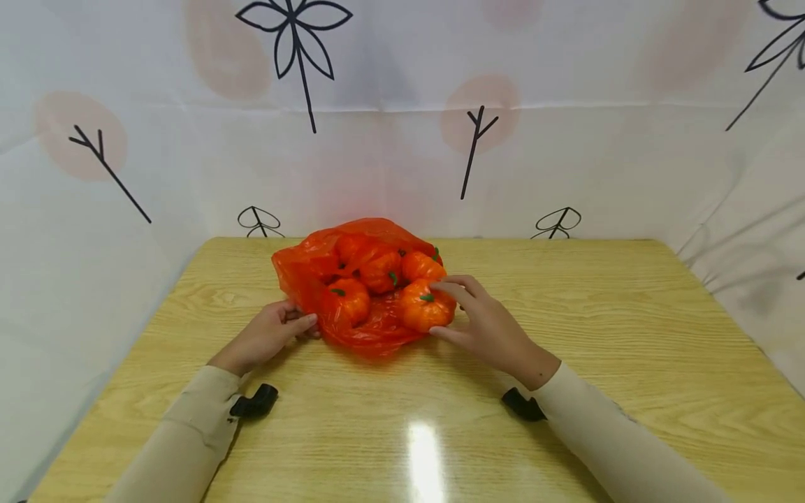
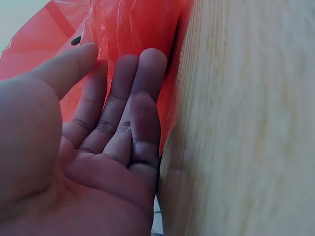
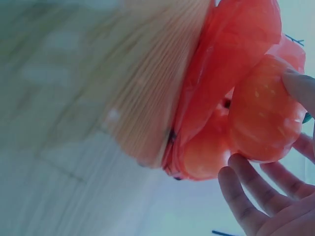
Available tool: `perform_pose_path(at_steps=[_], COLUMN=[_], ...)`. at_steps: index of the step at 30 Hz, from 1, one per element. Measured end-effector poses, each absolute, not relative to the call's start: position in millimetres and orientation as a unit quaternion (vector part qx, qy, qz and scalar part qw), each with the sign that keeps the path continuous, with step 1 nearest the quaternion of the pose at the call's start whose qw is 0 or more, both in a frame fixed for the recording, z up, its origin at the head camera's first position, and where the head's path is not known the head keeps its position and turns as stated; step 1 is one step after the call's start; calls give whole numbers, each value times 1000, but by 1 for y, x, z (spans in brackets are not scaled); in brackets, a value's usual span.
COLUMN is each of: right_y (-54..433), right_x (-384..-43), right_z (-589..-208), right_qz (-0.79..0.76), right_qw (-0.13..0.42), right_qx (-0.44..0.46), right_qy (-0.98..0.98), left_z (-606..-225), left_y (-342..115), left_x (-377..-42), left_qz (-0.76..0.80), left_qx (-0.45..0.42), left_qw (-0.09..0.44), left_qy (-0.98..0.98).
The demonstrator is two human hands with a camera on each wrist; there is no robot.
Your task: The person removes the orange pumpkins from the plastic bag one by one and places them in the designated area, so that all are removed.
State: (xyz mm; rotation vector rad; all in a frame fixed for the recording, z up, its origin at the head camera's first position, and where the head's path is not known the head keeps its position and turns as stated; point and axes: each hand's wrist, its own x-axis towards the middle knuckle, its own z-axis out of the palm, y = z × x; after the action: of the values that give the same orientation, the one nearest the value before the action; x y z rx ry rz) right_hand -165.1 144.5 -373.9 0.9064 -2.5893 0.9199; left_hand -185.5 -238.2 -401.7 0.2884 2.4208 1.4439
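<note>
A thin red plastic bag [image 1: 371, 341] lies on its side on the wooden table, its mouth toward the right. Inside sit several small orange toy pumpkins with green stems, one at the front left [image 1: 349, 302] and another in the middle [image 1: 380, 269]. My right hand [image 1: 497, 339] grips the front right pumpkin [image 1: 416, 311] at the bag's mouth, thumb on one side and fingers on the other. At the bag's left side my left hand [image 1: 267, 339] touches the plastic with loosely bent fingers, the palm showing in the left wrist view.
The light wood table [image 1: 629, 314] extends on both sides and in front of the bag. Behind it hangs a white patterned cloth [image 1: 390, 154]. Black curved pieces sit by both sleeves, one at the left cuff [image 1: 256, 402].
</note>
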Motion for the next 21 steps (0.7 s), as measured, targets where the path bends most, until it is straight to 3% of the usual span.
perform_pose_path(at_steps=[21], right_y=[175], right_x=[-160], right_z=[-377], right_qz=[289], right_qw=[167], right_qx=[313], right_qy=[-889], left_z=[-406], left_y=[-239], left_x=[-189], left_qz=[540], left_qx=[115], left_qw=[164], left_qy=[817])
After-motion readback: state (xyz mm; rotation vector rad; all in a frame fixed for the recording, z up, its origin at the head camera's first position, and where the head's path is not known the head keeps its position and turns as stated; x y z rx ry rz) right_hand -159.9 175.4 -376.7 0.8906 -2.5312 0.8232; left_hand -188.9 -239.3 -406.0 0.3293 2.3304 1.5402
